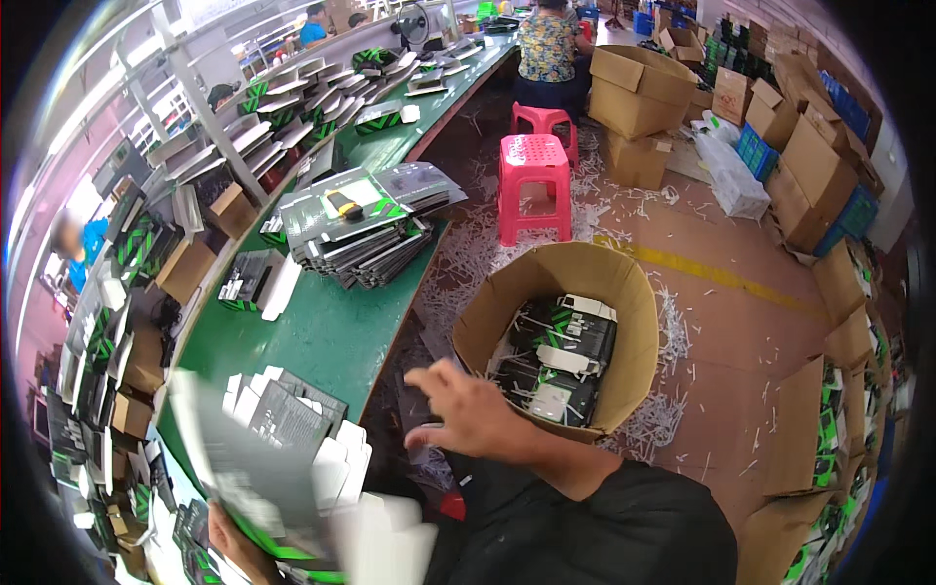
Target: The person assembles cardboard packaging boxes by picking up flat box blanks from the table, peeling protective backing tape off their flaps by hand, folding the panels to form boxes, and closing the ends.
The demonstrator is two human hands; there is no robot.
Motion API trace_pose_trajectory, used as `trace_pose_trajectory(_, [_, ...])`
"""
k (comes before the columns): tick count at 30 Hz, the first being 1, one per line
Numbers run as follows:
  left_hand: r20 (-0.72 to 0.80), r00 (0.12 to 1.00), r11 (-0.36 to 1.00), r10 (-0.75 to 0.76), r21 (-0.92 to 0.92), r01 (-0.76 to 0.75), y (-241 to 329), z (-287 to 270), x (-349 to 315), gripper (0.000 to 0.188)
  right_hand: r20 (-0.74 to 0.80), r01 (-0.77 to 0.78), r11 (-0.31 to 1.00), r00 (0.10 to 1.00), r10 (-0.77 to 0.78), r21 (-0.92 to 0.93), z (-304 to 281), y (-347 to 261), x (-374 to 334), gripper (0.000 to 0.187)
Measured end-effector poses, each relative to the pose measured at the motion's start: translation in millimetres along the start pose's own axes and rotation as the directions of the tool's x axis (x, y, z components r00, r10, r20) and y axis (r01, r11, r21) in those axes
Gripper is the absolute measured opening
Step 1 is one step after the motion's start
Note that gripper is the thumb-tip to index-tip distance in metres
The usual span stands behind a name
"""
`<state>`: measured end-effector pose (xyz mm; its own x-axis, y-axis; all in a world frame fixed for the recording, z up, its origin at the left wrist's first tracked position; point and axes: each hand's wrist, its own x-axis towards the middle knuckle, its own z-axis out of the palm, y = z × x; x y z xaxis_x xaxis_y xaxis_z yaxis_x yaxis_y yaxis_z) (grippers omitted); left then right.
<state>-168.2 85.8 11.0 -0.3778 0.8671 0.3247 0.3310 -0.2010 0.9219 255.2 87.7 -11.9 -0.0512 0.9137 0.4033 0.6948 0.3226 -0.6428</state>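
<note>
At the lower left my left hand grips a black, green and white printed carton, blurred by motion. Its white flaps hang toward my lap. My right hand is held out beside the table edge with its fingers apart and nothing in them. Just beyond the held carton, several flattened cartons with white flaps lie on the green table. To the right of my right hand stands an open cardboard box with several black and green cartons inside.
Farther along the table is a tall stack of flat printed sheets, next to an open carton. Pink stools stand on a floor strewn with paper strips. Large cardboard boxes line the right side. A person sits at the far end.
</note>
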Motion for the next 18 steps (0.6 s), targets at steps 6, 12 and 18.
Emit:
trace_pose_trajectory(6, [0.511,0.742,0.499,0.433,0.550,-0.670,89,72,-45,0.029,0.038,0.437,0.867,0.888,-0.458,0.240,-23,-53,28,0.072])
trace_pose_trajectory(12, [0.486,0.716,0.613,0.501,0.385,-0.690,107,97,-51,0.021,0.240,0.427,0.898,0.865,-0.441,0.108,22,-43,8,0.069])
trace_pose_trajectory(18, [0.457,0.787,0.728,0.415,0.352,-0.588,106,87,-60,0.023,0.131,0.469,0.869,0.863,-0.489,0.155,7,-58,21,0.058])
